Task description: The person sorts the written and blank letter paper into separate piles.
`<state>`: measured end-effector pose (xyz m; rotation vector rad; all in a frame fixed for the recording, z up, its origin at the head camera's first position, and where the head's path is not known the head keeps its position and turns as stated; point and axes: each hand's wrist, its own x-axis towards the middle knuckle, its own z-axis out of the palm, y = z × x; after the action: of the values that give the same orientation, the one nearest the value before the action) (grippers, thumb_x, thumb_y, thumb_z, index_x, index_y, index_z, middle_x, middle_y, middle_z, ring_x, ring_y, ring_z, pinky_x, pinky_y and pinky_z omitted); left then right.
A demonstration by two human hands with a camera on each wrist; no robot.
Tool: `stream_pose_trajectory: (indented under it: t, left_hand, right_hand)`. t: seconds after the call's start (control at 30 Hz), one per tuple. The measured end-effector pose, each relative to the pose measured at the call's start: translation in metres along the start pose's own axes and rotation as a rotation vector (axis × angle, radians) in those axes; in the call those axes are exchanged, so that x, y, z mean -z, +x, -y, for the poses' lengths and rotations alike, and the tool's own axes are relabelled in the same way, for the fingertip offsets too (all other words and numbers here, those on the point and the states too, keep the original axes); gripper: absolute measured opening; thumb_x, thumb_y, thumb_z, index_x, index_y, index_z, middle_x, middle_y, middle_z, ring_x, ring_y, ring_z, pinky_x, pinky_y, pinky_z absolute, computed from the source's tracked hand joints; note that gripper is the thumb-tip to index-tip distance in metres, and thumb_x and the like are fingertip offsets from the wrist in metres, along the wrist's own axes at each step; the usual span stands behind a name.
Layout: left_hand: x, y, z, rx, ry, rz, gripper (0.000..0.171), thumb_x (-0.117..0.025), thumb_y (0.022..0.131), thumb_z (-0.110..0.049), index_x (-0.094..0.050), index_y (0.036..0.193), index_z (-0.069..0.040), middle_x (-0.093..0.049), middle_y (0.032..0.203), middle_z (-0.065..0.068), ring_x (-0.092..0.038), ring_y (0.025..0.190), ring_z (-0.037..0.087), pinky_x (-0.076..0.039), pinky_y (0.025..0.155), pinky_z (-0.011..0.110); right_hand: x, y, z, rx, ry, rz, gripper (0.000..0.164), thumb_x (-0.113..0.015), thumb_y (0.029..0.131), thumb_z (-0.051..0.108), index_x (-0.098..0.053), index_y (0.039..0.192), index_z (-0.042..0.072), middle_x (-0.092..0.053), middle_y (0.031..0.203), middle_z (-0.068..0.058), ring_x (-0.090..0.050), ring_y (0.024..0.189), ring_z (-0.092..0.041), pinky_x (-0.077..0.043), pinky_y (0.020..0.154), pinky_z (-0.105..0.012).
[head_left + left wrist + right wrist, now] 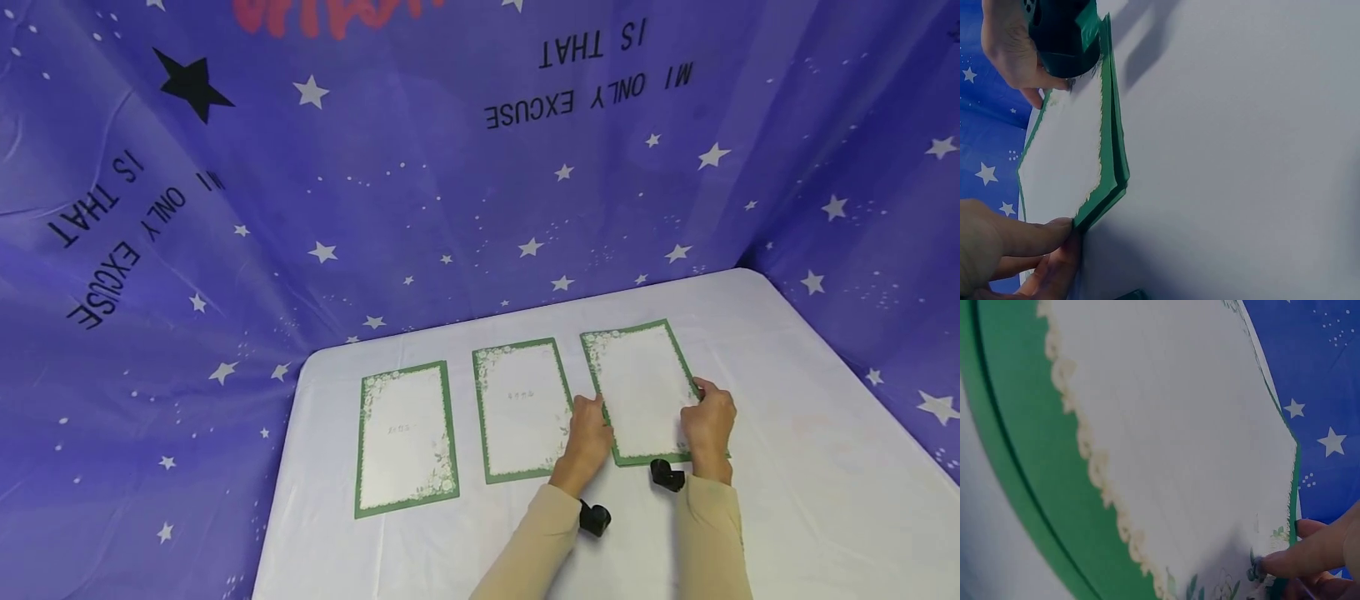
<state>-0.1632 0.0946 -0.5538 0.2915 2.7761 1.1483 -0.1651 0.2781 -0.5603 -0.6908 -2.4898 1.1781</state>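
Both hands hold a green-bordered card (645,387) with a white face and pale floral trim, at the right of the row in the head view. My left hand (588,437) pinches its left edge, thumb on top and fingers beneath, in the left wrist view. On the opposite edge, my right hand (708,421) grips with the thumb over printed leaves (1254,565). Two green layers show along the card's near edge (1113,134), slightly parted. Beside the left hand lies a middle card (521,417) of the same pattern, with small writing on it.
A third matching card (405,442), also with small writing, lies at the left. White cloth covers the table (817,500). A purple star-printed curtain (450,208) hangs behind and at both sides. Black devices (595,518) sit at the wrists.
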Motion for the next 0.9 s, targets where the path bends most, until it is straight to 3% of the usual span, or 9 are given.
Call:
stream_pose_trajectory:
  t: [0.23,0.5,0.77,0.9]
  left_hand:
    - [0.001,0.002,0.006,-0.02,-0.006,-0.001,0.057,-0.071,0.085,0.01,-0.057,0.14,0.013,-0.055,0.11,0.016,-0.056,0.096,0.018,-0.054,0.09,0.028]
    - [0.003,-0.001,0.007,0.029,-0.059,-0.026,0.057,-0.071,0.08,0.01,-0.062,0.136,0.012,-0.055,0.107,0.014,-0.048,0.081,0.013,-0.051,0.08,0.026]
    - [0.002,-0.002,0.008,-0.002,-0.051,-0.059,0.055,-0.074,0.078,0.008,-0.065,0.132,0.011,-0.057,0.105,0.014,-0.051,0.087,0.016,-0.051,0.085,0.027]
    - [0.0,0.001,0.006,0.008,-0.024,-0.038,0.056,-0.075,0.082,0.007,-0.063,0.136,0.011,-0.056,0.112,0.017,-0.057,0.096,0.019,-0.052,0.092,0.028]
  right_hand:
    - [0.0,-0.002,-0.001,-0.01,-0.065,0.057,0.057,-0.048,0.076,-0.014,-0.055,0.132,-0.02,-0.046,0.123,-0.052,-0.043,0.116,-0.069,-0.035,0.1,-0.073]
    - [-0.005,-0.005,0.0,-0.046,-0.16,0.111,0.057,-0.051,0.081,-0.013,-0.05,0.136,-0.023,-0.037,0.127,-0.053,-0.036,0.116,-0.068,-0.03,0.099,-0.074]
    - [-0.008,-0.011,0.002,-0.02,-0.167,0.029,0.056,-0.053,0.078,-0.014,-0.052,0.134,-0.023,-0.039,0.123,-0.05,-0.036,0.115,-0.066,-0.031,0.097,-0.073]
    - [-0.007,-0.014,0.005,-0.034,-0.114,-0.041,0.063,-0.054,0.075,-0.017,-0.051,0.138,-0.018,-0.038,0.128,-0.048,-0.032,0.121,-0.065,-0.027,0.1,-0.072]
